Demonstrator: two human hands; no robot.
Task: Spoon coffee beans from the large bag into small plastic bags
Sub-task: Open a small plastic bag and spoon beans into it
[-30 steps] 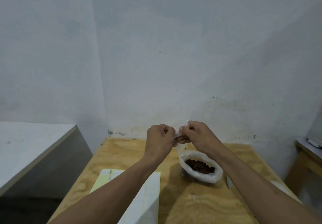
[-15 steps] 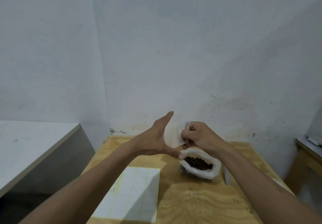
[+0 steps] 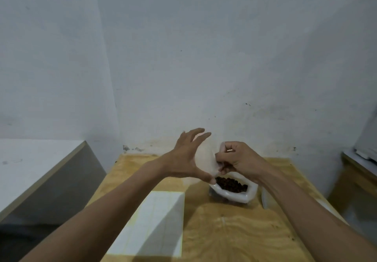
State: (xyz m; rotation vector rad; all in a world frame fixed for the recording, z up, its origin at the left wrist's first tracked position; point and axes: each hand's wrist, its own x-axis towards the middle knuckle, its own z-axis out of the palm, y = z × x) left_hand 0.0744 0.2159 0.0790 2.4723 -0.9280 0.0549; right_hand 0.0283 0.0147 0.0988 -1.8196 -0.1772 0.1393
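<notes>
a: from the head view, what are the surfaces like?

b: the counter (image 3: 224,237) is pale plywood with a wavy grain, set against a matt, scuffed white wall (image 3: 204,57). a flat white sheet with a faint yellow grid (image 3: 155,223) lies on its near left part, partly under the left forearm.

a: and the beans?

b: the large bag (image 3: 234,193) is soft milky plastic with its rim rolled down into a thick collar. it sits on the counter toward the far middle, mouth up, with small dark brown coffee beans (image 3: 231,185) showing inside.

a: the small bag?

b: the small plastic bag (image 3: 205,159) is a thin, translucent, nearly colourless film held up in the air just above and left of the large bag, between the two hands. its edges are hard to make out against the wall.

a: hands?

b: the left hand (image 3: 188,159) is spread wide, fingers straight and pointing up, thumb stretched down toward the large bag's rim, palm against the film. the right hand (image 3: 237,160) is curled, pinching the small bag's right edge between thumb and fingers.

a: anything around?

b: a white object (image 3: 265,200) stands just right of the large bag, half hidden by the right forearm, so i cannot tell what it is. a grey-topped surface (image 3: 30,163) sits off to the left, and another table's edge (image 3: 359,168) at far right.
</notes>
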